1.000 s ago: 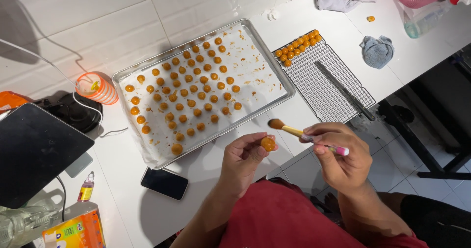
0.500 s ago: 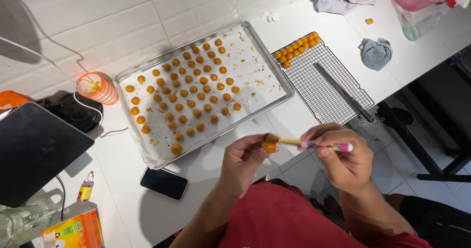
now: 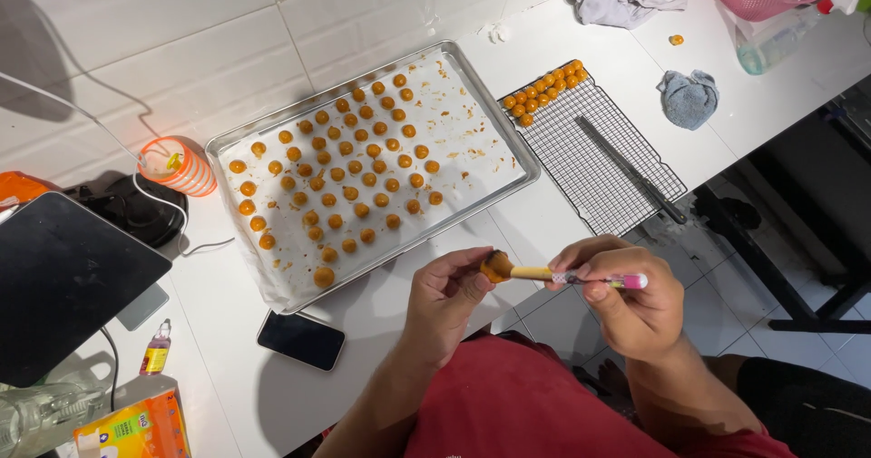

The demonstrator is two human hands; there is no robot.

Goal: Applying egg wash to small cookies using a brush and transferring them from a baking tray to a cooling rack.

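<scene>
Just one head cam here, looking steeply down and pretty close over the left hand [image 3: 449, 299] and right hand [image 3: 626, 299], worktop [image 3: 581, 41] stretching out beyond them.

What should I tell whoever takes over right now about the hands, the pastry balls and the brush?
Left hand: pinches one orange pastry ball at its fingertips.
Right hand: grips a small brush, bristle end touching that ball.
Baking tray: lined with paper, holds most balls in loose rows.
Wire cooling rack: a small cluster of balls sits in its far corner; the rest is bare.
Done: few racked. Left: the tray's many balls.
</scene>
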